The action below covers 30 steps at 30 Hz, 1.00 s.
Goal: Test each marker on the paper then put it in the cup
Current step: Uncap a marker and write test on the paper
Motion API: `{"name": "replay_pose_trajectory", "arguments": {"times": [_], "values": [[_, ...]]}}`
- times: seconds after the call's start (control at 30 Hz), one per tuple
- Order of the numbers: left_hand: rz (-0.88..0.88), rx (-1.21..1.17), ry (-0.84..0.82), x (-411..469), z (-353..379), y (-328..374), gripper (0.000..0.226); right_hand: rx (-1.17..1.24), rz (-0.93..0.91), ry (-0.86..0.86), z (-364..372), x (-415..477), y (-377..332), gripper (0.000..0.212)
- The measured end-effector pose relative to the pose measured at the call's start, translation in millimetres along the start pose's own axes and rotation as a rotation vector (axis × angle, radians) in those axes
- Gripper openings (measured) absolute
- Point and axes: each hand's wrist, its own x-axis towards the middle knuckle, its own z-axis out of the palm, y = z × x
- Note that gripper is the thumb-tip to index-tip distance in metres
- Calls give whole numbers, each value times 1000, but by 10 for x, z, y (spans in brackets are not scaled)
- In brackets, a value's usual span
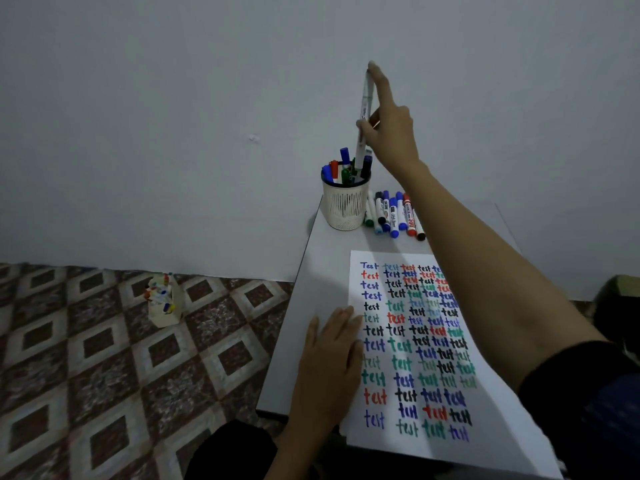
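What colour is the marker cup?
Cream-white, with a mesh wall: cup, seen in the head view.

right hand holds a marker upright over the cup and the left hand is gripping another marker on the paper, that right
Not quite. The left hand grips no marker: it lies flat, fingers straight, on the left edge of the paper, as the head view shows. The rest stands: the right hand holds a marker upright over the cup.
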Motion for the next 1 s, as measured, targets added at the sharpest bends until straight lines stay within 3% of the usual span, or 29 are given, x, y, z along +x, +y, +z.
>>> {"name": "replay_pose_trajectory", "arguments": {"times": [0.1,0.2,0.27,0.37,0.43,0.5,0.6,0.67,0.7,0.87,1.0], "values": [[-2,10,-4,-4,-4,6,60,-31,31,-26,158,-74,102,76],[0,16,-4,-7,-11,16,60,-325,-4,-153,248,-219,220,42],[2,22,-6,-6,-11,15,59,-408,-44,-172,276,-303,323,30],[1,12,-2,-7,-5,13,58,-213,28,-79,200,-358,404,34],[5,5,11,-10,0,12,57,-30,159,21,62,-408,465,35],[4,-4,16,-13,2,12,57,-25,339,75,-74,-509,703,38],[14,-9,30,-13,10,9,56,-282,636,-226,-297,-798,1227,40],[20,-7,38,-12,17,1,56,-437,733,-480,-428,-1033,1397,35],[22,-8,41,-11,21,-3,55,-471,731,-523,-470,-1126,1431,34],[39,-15,60,-11,12,-1,57,-410,706,-380,-550,-1355,1387,28],[42,-19,60,-12,-4,14,62,-264,613,51,-712,-1437,1160,35]]}}
